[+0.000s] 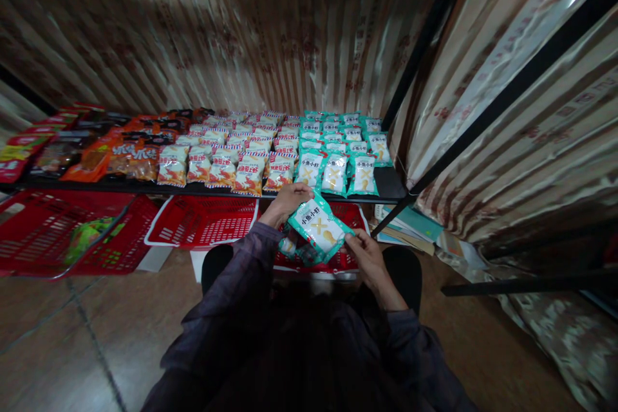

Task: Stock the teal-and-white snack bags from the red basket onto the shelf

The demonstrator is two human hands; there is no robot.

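A teal-and-white snack bag (319, 226) is stretched at a tilt between my two hands. My left hand (288, 202) grips its upper left corner, and my right hand (369, 259) pinches its lower right edge. Beneath the bag sits a red basket (355, 211) with more teal bags (290, 243) in it, partly hidden. Just beyond my hands, rows of matching teal snack bags (335, 171) stand at the right end of a black shelf (390, 185).
Left along the shelf are white-and-red snack bags (223, 166), orange packs (132, 158) and red packs (22, 151). Below stand another red basket (207, 222) and one holding a green bag (89, 238). Black posts (512, 87), papers (410, 225) and striped curtain (232, 32) surround the right and back.
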